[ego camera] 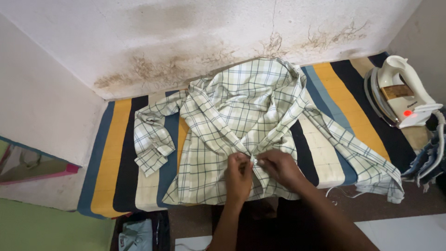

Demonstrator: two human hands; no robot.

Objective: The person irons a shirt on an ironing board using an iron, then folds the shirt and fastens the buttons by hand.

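Both hands, left hand (pixel 238 173) and right hand (pixel 277 168), are pinching the checked shirt (pixel 232 121) at its front placket (soft, light, floppy cloth), near its hem.

We count one pale green-and-white checked cotton shirt (pixel 232 121) at centre, one white electric iron (pixel 399 90) at three o'clock, and one striped cloth (pixel 116 153) beneath.

Setting: a domestic ironing corner in a home. Indicators: a striped cloth (pixel 116 153) padding a flat work surface pushed against a stained, plastered wall (pixel 186 42); a checked shirt (pixel 232 121) spread across it; a white electric iron (pixel 402 90) stood on its heel at the right (indicator lamp lit red); folded clothes (pixel 137 234) stored beneath.
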